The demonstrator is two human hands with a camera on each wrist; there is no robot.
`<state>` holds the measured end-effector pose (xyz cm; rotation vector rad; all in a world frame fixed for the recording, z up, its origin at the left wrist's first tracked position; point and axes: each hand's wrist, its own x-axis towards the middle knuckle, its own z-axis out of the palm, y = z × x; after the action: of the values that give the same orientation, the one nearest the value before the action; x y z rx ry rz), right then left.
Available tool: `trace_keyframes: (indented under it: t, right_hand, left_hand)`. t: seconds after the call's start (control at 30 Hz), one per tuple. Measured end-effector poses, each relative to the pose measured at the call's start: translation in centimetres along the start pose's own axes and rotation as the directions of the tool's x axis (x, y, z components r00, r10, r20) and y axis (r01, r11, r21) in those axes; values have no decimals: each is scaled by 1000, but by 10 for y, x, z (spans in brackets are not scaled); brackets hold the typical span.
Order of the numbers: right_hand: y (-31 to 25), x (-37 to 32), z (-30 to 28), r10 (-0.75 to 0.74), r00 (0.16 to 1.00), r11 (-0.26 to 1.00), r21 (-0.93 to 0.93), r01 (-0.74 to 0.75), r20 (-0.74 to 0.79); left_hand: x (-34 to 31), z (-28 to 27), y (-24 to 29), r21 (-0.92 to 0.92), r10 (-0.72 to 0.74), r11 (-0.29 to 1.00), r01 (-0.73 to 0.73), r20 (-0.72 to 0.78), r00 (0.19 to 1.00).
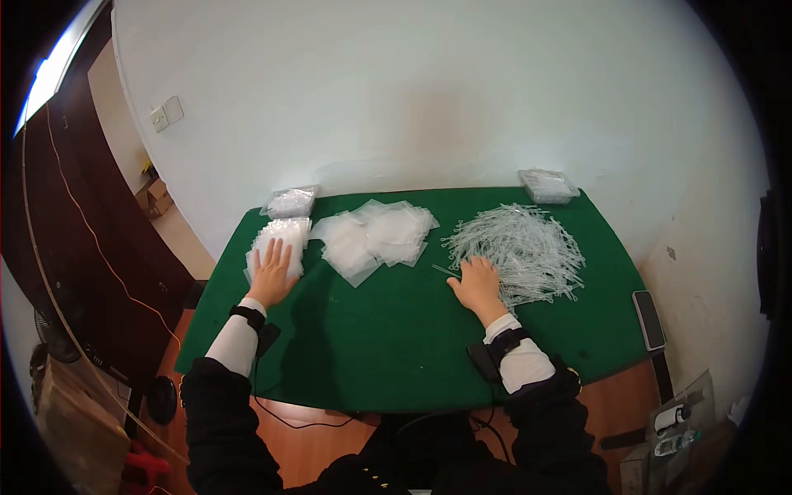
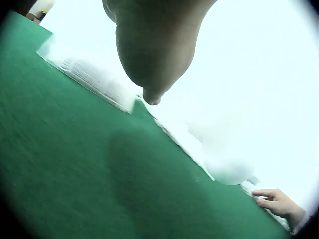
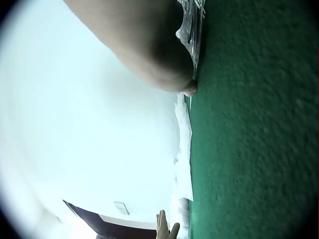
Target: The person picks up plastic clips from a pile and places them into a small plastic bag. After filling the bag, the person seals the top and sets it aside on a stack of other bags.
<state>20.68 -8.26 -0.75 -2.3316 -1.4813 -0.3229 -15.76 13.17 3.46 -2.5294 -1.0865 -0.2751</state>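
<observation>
My left hand point(image 1: 273, 274) lies with straight, spread fingers over a stack of clear plastic packets point(image 1: 290, 231) at the table's left. In the left wrist view its underside point(image 2: 157, 45) hangs close above the cloth beside the packets point(image 2: 94, 79). At the near left edge of a heap of thin clear plastic strips with looped ends point(image 1: 528, 247), my right hand point(image 1: 478, 287) rests with loosely bent fingers. The right wrist view shows strips point(image 3: 193, 30) beyond that hand point(image 3: 144, 45); its fingertips are mostly hidden. Between the hands lie overlapping frosted plastic sheets or bags point(image 1: 396, 231).
A clear tray point(image 1: 294, 201) of packets stands at the back left, and another filled clear box point(image 1: 549, 186) at the back right. A phone point(image 1: 648, 320) lies by the right edge of the green-covered table point(image 1: 371, 346). The white wall point(image 1: 346, 99) rises directly behind.
</observation>
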Motion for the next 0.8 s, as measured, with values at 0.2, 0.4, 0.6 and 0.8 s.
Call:
trace_keyframes:
  t: [0.2, 0.4, 0.6, 0.8]
  right_hand:
    - [4, 0, 2, -93, 993, 988, 117, 101, -71]
    - [5, 2, 3, -116, 988, 975, 180, 133, -106]
    - [4, 2, 1, -113, 984, 976, 172, 136, -138]
    - [5, 3, 7, -93, 969, 986, 113, 121, -228]
  left_hand:
    - [15, -22, 82, -201, 123, 972, -121, -1, 992]
    - [18, -47, 154, -402, 259, 873, -277, -98, 961]
    - [17, -55, 183, -676, 324, 672, -302, -98, 941]
    - [16, -16, 182, -877, 160, 421, -232, -180, 970]
